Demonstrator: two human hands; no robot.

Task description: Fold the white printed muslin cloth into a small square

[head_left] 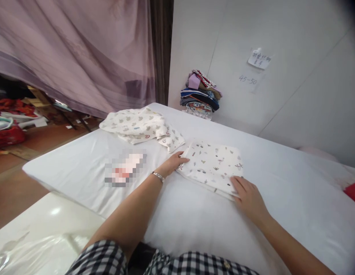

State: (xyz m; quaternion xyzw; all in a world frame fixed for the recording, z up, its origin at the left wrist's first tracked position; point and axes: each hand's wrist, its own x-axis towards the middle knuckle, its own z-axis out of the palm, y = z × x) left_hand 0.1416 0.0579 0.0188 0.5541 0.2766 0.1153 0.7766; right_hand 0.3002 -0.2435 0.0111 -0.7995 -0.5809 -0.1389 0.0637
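Head view: the cloth [214, 162] is lying flat on the desk [283, 198] before the person, forming a neat layered rectangle, so its folding looks mostly done. Its long axis is running left to right, the right end slanting slightly nearer. The left hand [174, 162] is pinching the left edge; the right hand [248, 194], partly open, is touching the near right corner, though whether it is gripping I cannot tell. Just beyond, leftward, the second cloth [137, 124] is lying rumpled, seemingly left to fold. Farther off, a clothes pile [199, 97] is standing near the wall [223, 49].
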